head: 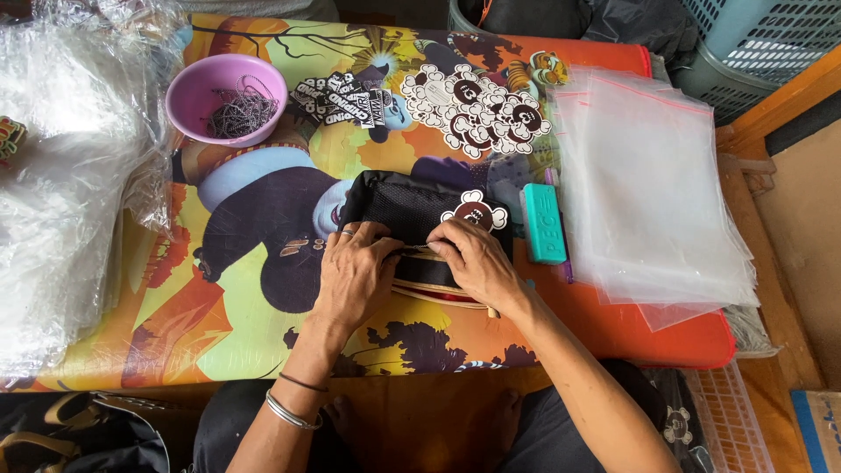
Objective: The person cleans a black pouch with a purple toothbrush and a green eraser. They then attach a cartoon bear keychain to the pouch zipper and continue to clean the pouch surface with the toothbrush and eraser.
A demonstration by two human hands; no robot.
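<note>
Both hands, left (pixel 357 273) and right (pixel 476 263), pinch the black mesh pouch (pixel 401 208) at frame centre. One brown charm (pixel 474 213) lies on it; more charms (pixel 477 109) wait at upper centre.

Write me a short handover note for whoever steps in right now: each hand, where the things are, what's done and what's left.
Left hand: flat on the black mesh pouch, fingers at its zip edge; ring on one finger.
Right hand: pinching the same edge from the other side.
A brown-and-white cutout charm lies at the pouch's upper right corner.
More charms in a pile above; purple bowl of ball chains upper left; teal box and a stack of clear zip bags to the right.
Done: charm set at the pouch.
Left: whether it is fastened cannot be told; pouch not bagged.
</note>
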